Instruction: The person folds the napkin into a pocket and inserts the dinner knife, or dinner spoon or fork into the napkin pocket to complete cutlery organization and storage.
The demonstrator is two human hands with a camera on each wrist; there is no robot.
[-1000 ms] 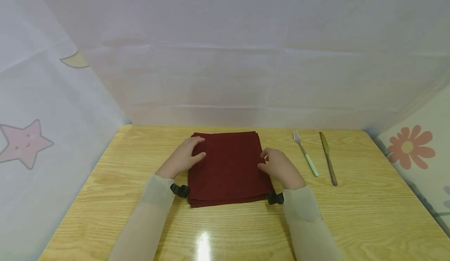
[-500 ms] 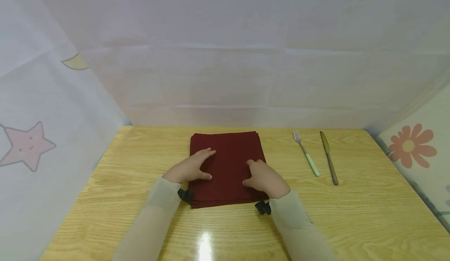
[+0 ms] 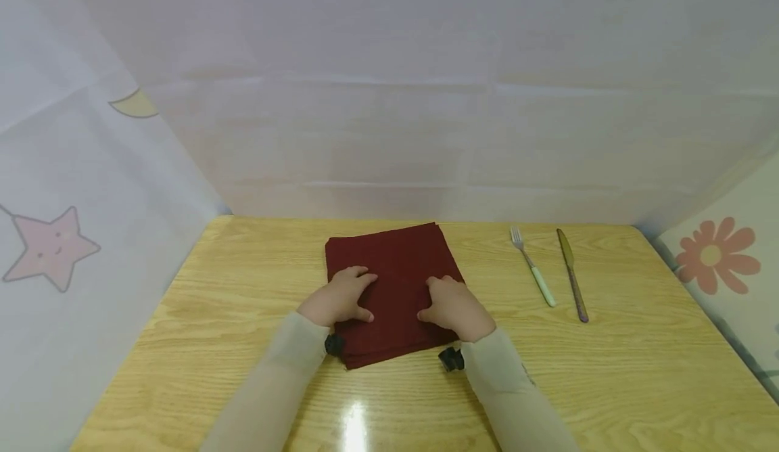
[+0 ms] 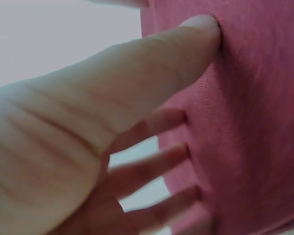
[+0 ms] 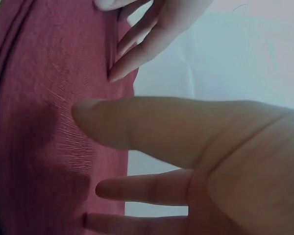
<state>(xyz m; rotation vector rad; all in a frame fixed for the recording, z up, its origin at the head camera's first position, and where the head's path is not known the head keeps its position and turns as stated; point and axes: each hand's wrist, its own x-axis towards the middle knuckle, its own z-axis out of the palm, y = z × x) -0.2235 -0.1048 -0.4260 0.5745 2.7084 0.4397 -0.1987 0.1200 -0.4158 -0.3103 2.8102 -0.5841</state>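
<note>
A wooden table (image 3: 243, 269) bore the layered red cloth (image 3: 395, 256), askew near the far edge. The left hand (image 3: 341, 298) and right hand (image 3: 456, 306) rested on it, fingers spread wide. Uneven pressure from the two risked bunching the top or sliding its layers apart.

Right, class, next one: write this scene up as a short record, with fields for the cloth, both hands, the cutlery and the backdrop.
Cloth: dark red, layered, lying askew on the table
Left hand: thumb and fingers touching the cloth's left part
Right hand: touching the cloth's right part
Fork: right of the cloth, pale green handle, tines pointing away from the person
Knife: right of the fork, not touching it
Backdrop: pale, with a printed star and flower
</note>
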